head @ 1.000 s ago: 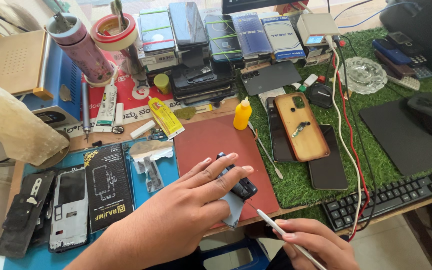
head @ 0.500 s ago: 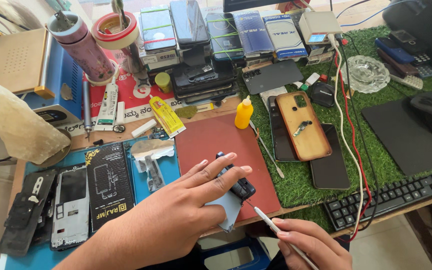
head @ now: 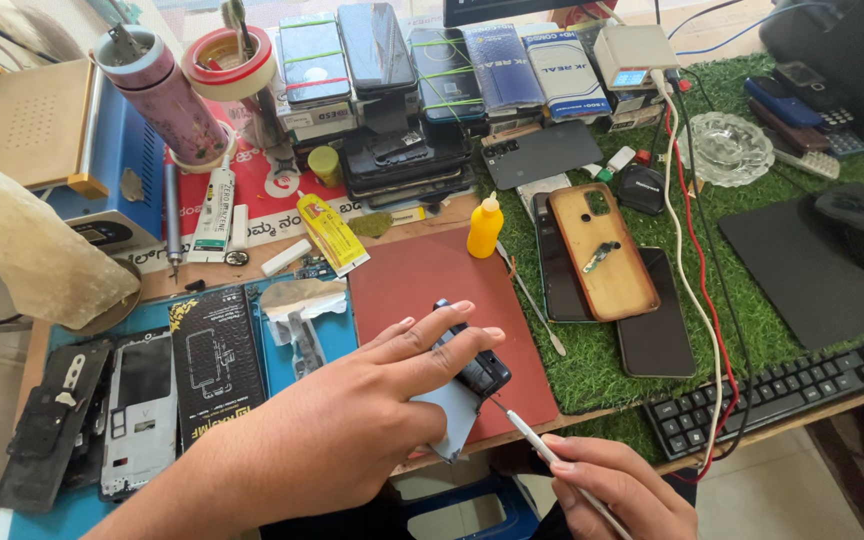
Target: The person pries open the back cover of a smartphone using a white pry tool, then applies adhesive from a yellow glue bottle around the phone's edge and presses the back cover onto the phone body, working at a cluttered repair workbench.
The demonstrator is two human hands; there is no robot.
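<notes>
My left hand (head: pixel 352 420) presses down on a small black phone part (head: pixel 474 362) lying on a grey cloth (head: pixel 450 415) at the near edge of a dark red mat (head: pixel 422 285). My right hand (head: pixel 617 490) grips a thin white-handled pointed tool (head: pixel 527 435). Its tip touches the near right corner of the black part.
Stacked phones (head: pixel 382 90) and boxes line the back. A yellow bottle (head: pixel 485 227), a tan phone case (head: pixel 602 250) and black phones lie on green turf. A keyboard (head: pixel 782 385), mouse (head: pixel 860 225), red and white cables (head: pixel 697 290) sit right. An opened phone (head: pixel 137 410) lies left.
My right hand has risen and brought the pointed tool's tip up to the black part. My left hand has stayed on the part.
</notes>
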